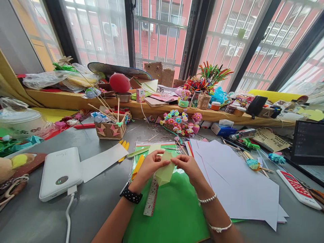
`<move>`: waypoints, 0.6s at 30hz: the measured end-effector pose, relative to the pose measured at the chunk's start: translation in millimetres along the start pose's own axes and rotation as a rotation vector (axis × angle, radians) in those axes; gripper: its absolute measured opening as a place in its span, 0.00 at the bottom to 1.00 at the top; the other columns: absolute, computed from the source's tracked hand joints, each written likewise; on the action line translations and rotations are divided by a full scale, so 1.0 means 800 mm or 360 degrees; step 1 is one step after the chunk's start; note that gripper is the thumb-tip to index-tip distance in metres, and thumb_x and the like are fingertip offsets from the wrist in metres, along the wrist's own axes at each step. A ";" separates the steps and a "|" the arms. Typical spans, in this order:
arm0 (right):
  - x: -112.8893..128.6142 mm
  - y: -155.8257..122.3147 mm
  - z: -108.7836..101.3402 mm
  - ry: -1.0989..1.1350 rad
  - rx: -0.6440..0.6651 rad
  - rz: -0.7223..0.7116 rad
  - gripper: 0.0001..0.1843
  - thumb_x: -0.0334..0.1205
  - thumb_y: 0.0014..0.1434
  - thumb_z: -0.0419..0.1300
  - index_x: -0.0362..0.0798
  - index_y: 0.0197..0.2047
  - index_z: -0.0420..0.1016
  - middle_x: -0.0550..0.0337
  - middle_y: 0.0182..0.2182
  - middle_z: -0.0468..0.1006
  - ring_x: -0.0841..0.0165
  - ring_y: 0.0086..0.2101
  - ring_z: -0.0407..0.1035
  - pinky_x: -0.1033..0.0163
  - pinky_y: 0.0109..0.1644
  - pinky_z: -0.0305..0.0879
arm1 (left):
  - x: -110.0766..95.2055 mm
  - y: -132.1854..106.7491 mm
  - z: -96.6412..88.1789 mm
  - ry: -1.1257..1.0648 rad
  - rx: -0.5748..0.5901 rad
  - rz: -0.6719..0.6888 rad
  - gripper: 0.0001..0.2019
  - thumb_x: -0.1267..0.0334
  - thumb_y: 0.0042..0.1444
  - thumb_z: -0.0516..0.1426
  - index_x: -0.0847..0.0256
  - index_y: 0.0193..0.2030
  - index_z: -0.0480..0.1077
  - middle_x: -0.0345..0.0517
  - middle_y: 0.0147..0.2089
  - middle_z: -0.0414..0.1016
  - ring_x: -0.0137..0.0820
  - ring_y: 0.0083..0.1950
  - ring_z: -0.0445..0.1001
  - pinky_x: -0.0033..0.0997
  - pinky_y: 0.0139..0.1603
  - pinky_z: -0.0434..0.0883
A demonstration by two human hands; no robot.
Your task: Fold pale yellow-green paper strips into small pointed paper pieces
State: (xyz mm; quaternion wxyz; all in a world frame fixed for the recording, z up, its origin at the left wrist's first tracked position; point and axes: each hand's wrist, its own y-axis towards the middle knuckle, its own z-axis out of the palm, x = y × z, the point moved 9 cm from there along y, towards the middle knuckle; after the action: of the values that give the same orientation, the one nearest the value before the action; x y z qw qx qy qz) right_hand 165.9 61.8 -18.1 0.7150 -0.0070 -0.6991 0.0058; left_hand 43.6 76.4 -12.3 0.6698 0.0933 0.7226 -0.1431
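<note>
A piece of pale green folded paper (164,172) is held up between my two hands, above a green sheet (174,212). My left hand (152,165) pinches its left edge between thumb and fingers. On the upper right corner, the thumb and index finger of my right hand (187,165) are closed. Creases show across the paper. Below it a patterned ruler (151,199) lies on the green sheet, partly covered by the paper and my left hand. Folded yellow paper strips (138,167) lie just left of my left hand.
White paper sheets (238,182) are stacked on the right, with a red-and-white calculator (298,189) beyond. To the left lie a white power bank (62,173) with its cable and a white paper strip (103,162). A cardboard box (110,131) and craft flowers (177,121) stand behind.
</note>
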 end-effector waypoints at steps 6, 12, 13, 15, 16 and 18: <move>-0.002 -0.001 -0.004 0.0036 0.0066 0.0096 0.11 0.44 0.39 0.62 0.44 0.24 0.75 0.62 0.20 0.70 0.74 0.24 0.61 0.68 0.29 0.57 | -0.001 -0.002 0.005 -0.0023 0.0055 -0.0020 0.24 0.60 0.35 0.61 0.64 0.40 0.61 0.41 0.26 0.71 0.29 0.26 0.70 0.24 0.24 0.61; 0.002 0.000 -0.004 -0.0014 0.0031 0.0037 0.13 0.45 0.40 0.62 0.42 0.24 0.75 0.61 0.19 0.69 0.74 0.23 0.59 0.67 0.28 0.56 | -0.001 -0.003 0.009 -0.0045 0.0094 -0.0015 0.22 0.61 0.36 0.61 0.64 0.40 0.60 0.38 0.23 0.69 0.27 0.26 0.68 0.23 0.24 0.62; 0.003 0.000 -0.002 -0.0031 0.0027 0.0012 0.13 0.45 0.40 0.61 0.42 0.24 0.75 0.61 0.18 0.69 0.74 0.22 0.58 0.67 0.28 0.55 | -0.001 -0.003 0.009 -0.0047 0.0094 -0.0011 0.22 0.61 0.36 0.61 0.64 0.40 0.60 0.38 0.23 0.69 0.27 0.26 0.68 0.23 0.24 0.62; 0.005 0.000 -0.001 -0.0056 0.0001 -0.0030 0.13 0.46 0.40 0.61 0.42 0.23 0.74 0.62 0.17 0.68 0.74 0.21 0.57 0.67 0.27 0.54 | 0.000 -0.003 0.009 -0.0047 0.0089 -0.0004 0.22 0.60 0.36 0.61 0.64 0.39 0.60 0.38 0.23 0.68 0.27 0.26 0.68 0.23 0.24 0.61; 0.006 -0.001 -0.001 -0.0060 -0.0022 -0.0041 0.13 0.46 0.40 0.61 0.42 0.22 0.73 0.63 0.16 0.67 0.74 0.21 0.56 0.67 0.26 0.53 | 0.000 -0.002 0.009 -0.0044 0.0082 0.0003 0.22 0.60 0.36 0.60 0.64 0.39 0.60 0.38 0.23 0.68 0.27 0.25 0.68 0.23 0.24 0.61; 0.006 -0.001 -0.002 -0.0055 -0.0065 -0.0054 0.13 0.46 0.39 0.61 0.43 0.20 0.72 0.64 0.15 0.67 0.74 0.20 0.56 0.67 0.25 0.53 | -0.001 -0.002 0.007 -0.0031 0.0061 0.0035 0.20 0.60 0.36 0.60 0.64 0.37 0.60 0.35 0.21 0.66 0.26 0.24 0.67 0.22 0.22 0.60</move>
State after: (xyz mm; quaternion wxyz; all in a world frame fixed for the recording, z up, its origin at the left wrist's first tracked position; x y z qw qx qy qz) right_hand 167.7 60.8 -13.3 0.7025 -0.0098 -0.7113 -0.0205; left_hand 48.9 73.3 -11.8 0.6765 0.1128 0.7121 -0.1505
